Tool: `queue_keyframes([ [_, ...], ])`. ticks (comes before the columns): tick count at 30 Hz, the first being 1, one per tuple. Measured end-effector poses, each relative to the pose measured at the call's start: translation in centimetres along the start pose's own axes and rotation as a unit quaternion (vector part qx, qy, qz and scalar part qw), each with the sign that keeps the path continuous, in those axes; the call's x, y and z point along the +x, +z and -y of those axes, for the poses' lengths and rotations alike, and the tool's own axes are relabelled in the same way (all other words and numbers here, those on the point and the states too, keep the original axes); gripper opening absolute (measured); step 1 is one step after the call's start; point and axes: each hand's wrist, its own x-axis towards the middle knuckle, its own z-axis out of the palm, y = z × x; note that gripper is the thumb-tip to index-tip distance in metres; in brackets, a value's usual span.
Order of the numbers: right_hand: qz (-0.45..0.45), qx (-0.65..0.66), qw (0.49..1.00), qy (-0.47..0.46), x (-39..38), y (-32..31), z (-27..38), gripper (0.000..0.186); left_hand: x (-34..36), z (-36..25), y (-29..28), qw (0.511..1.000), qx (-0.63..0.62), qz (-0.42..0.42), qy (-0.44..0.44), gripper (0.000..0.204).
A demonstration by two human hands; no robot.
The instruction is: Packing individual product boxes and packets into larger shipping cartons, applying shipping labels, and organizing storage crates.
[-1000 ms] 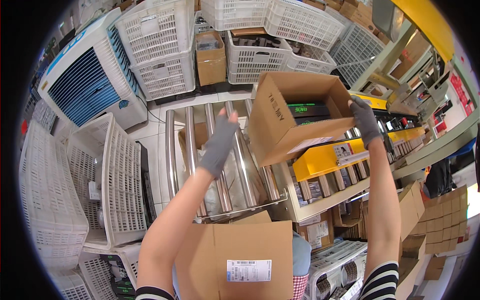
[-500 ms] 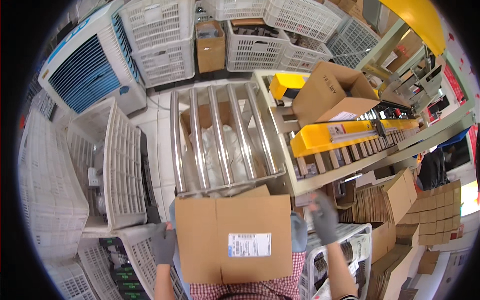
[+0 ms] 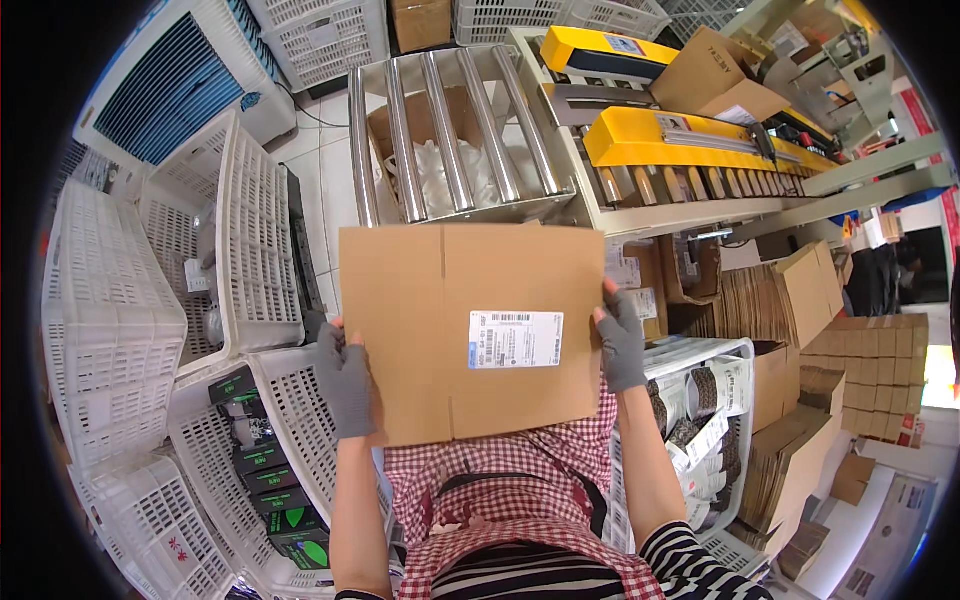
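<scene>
- Center frame: cardboard (image 3: pixel 400 300) flat, label (image 3: pixel 515 340) on, not unfolded.
- Left hand (image 3: pixel 345 385) and right hand (image 3: pixel 622 345) grip its side edges.
- Upper right: box (image 3: pixel 705 72) between yellow rails (image 3: pixel 625 140); contents can't tell from here.

The left hand (image 3: pixel 345 382) and right hand (image 3: pixel 621 342), both off the cardboard (image 3: pixel 400 330) a second ago, now hold its opposite sides. The open box (image 3: pixel 700 72), then touched by the right hand, now sits farther along the conveyor (image 3: pixel 725 195).
</scene>
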Motion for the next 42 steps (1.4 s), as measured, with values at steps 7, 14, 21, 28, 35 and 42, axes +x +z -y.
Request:
queue_keyframes([
  [7, 0.079, 0.188, 0.972, -0.114, -0.3, 0.8, 12.6, 0.040, 1.0, -11.0, 0.6, 0.980, -0.080, -0.073, 0.166, 0.060],
  [14, 0.170, -0.003, 0.977, -0.129, -0.8, 2.4, 13.1, 0.064, 3.2, -11.5, 2.3, 0.945, -0.258, -0.103, 0.175, 0.074],
  [21, 0.156, 0.005, 0.974, -0.164, 0.8, 3.8, 14.8, 0.117, 1.9, -13.4, -1.6, 0.981, -0.143, -0.001, 0.132, 0.070],
  [28, 0.146, -0.141, 0.960, -0.191, -0.8, 0.2, 8.3, 0.086, 0.2, -13.9, -0.4, 0.974, 0.063, 0.179, 0.124, 0.116],
  [35, 0.166, -0.222, 0.905, -0.321, -3.1, 4.7, 9.8, 0.101, -1.7, -10.8, 1.4, 0.981, 0.080, -0.004, 0.179, 0.106],
  [42, 0.160, -0.057, 0.970, -0.175, -2.8, 2.1, 9.1, 0.082, 2.3, -17.7, -3.1, 0.936, 0.128, 0.293, 0.146, 0.075],
])
